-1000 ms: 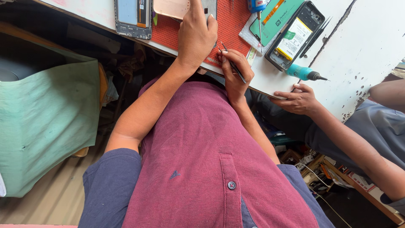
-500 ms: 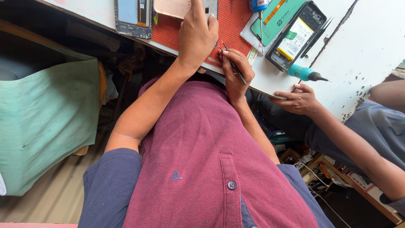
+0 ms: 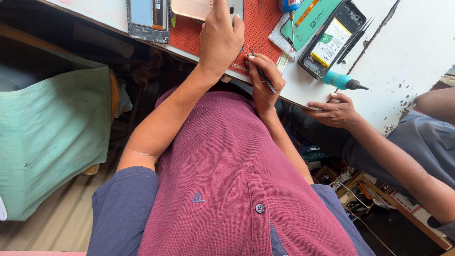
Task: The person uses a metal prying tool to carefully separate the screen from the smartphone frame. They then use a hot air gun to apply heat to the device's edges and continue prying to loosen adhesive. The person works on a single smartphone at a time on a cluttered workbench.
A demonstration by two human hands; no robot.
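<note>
Your left hand (image 3: 220, 40) lay flat, pressing the pale phone (image 3: 199, 8) onto the red mat (image 3: 263, 23) at the desk's near edge. Your right hand (image 3: 263, 83) pinched tweezers (image 3: 259, 70) beside it. Bracing that wrist on the edge would have steadied the tips.

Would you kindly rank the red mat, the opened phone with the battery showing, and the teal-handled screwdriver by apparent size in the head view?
1. red mat, though cut off by the frame
2. opened phone
3. teal-handled screwdriver
</note>
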